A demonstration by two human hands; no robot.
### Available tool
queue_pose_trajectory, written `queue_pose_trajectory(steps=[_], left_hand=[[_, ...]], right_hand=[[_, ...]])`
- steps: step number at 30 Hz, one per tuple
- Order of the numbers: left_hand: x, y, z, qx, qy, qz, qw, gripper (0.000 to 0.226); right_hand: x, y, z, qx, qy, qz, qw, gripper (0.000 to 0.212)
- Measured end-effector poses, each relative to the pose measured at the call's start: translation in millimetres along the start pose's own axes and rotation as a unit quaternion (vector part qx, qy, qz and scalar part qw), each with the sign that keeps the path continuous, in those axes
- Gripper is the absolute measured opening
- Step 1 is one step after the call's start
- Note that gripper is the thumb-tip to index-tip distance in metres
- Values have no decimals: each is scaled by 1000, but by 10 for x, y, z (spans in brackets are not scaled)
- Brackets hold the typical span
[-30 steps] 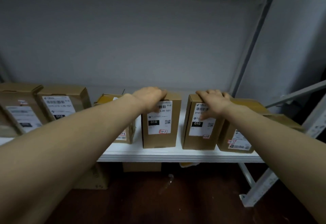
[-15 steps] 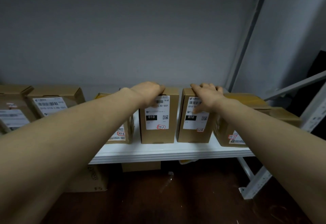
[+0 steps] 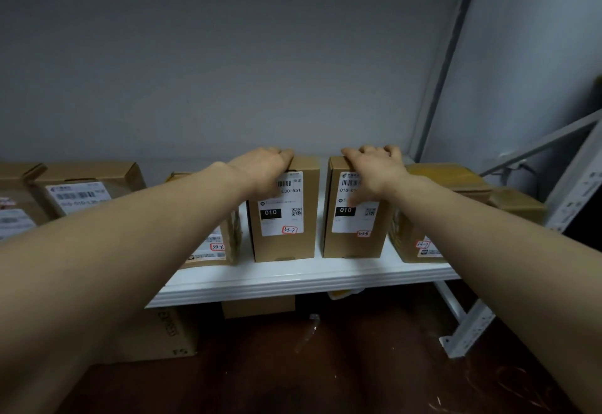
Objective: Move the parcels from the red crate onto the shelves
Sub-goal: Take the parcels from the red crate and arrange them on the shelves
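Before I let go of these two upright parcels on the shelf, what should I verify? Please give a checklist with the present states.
1. The left parcel stands upright, base flat on the shelf: ok.
2. The right parcel stands upright, base flat: ok.
3. Both labels face front: ok.
4. The left-hand grip holds the left parcel's top: ok.
5. The right-hand grip holds the right parcel's top: ok.
6. Parcels remaining in the red crate: cannot tell, crate not in view.

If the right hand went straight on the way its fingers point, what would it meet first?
Probably the grey back wall. The right hand grips the top of the right parcel, and nothing shows behind it, though depth is unclear.
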State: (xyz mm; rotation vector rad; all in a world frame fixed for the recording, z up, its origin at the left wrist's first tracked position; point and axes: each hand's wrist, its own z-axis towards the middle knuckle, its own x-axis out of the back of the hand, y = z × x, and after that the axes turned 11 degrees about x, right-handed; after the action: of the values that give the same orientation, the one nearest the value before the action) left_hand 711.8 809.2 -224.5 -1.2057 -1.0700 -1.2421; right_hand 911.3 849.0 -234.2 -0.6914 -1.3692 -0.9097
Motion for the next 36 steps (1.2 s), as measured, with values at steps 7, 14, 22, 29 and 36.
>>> queue_pose_trajectory(steps=[7, 14, 22, 29, 36], left_hand=[[51, 92, -34, 9, -11, 11, 1000, 87], [178, 230, -62, -4, -26, 22, 999, 110], [355, 796, -18, -98, 84, 26, 991, 95], [177, 1681, 126, -216, 115, -17, 969, 60], [-139, 2333, 401, -187, 84, 18, 979, 68]], right_hand=[[14, 75, -69, -1, 12, 6, 1000, 104], [112, 308, -266, -10, 36, 44, 998, 114], [160, 795, -645, -66, 57, 116, 989, 93], [-28, 1373, -1037, -205, 108, 133, 964, 65], [-447, 1784, -1352, -274, 42, 127, 952, 82]])
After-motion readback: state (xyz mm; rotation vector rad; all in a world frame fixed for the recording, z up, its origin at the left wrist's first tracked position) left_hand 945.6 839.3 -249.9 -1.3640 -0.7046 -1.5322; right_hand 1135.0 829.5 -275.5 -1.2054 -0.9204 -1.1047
